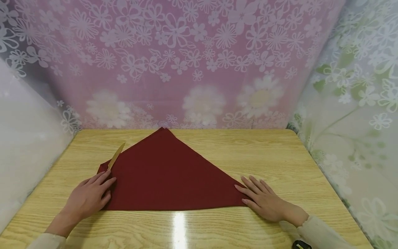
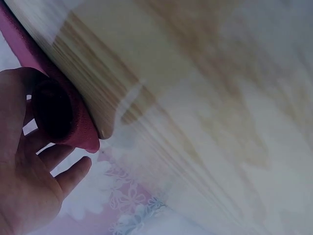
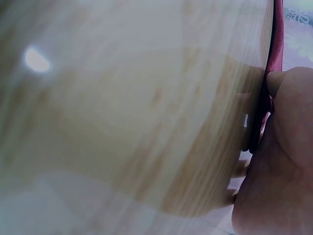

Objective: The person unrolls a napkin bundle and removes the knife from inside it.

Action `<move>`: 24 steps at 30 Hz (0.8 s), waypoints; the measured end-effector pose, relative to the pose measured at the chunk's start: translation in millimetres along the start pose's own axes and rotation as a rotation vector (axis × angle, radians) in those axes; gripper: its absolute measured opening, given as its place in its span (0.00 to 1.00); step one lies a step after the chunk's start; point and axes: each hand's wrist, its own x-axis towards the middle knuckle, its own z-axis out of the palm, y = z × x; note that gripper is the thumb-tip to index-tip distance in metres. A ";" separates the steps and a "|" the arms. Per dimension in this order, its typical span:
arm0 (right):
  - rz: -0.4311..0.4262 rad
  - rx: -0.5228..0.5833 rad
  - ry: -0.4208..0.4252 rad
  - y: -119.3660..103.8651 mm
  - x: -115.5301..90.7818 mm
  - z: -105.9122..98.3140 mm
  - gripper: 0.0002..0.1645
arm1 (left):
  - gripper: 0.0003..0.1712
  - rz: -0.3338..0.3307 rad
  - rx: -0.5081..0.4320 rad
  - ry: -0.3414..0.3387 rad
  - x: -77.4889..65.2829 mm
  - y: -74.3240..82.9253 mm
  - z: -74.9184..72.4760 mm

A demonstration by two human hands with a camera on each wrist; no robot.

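Note:
A dark red cloth (image 1: pixel 168 173), folded into a broad triangle-like shape, lies on the table with its peak at the far edge. My left hand (image 1: pixel 91 195) grips its left end. In the left wrist view, the cloth (image 2: pixel 84 122) curls into a hollow roll with the thumb and fingers (image 2: pixel 73 176) around it. Just past those fingertips, a golden, pointed, knife-like piece (image 1: pixel 116 155) slants across the cloth's left edge. My right hand (image 1: pixel 264 200) rests with spread fingers on the right corner. In the right wrist view, the thumb (image 3: pixel 276 83) touches the cloth's edge.
The light wood-grain table (image 1: pixel 267 152) meets a pink floral backdrop (image 1: pixel 199 62) at the back. Pale patterned sheets (image 1: pixel 357 138) hang at both sides. A small black object (image 1: pixel 301 245) shows at the bottom, close to the right sleeve (image 1: pixel 320 231).

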 end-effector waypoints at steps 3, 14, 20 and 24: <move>-0.009 0.011 0.020 1.2 -0.5 1.6 0.29 | 0.25 -0.014 -0.010 -0.015 -0.5 -0.6 0.6; -0.064 -0.009 0.103 11.7 -0.9 12.9 0.28 | 0.24 -0.096 -0.062 -0.064 0.8 -4.5 0.8; -0.022 0.016 0.041 1.5 -0.9 2.6 0.29 | 0.23 -0.150 -0.078 -0.116 2.1 -2.8 -1.8; 0.010 0.003 0.001 1.5 0.1 1.7 0.30 | 0.22 -0.175 -0.085 -0.120 2.4 -2.5 -1.8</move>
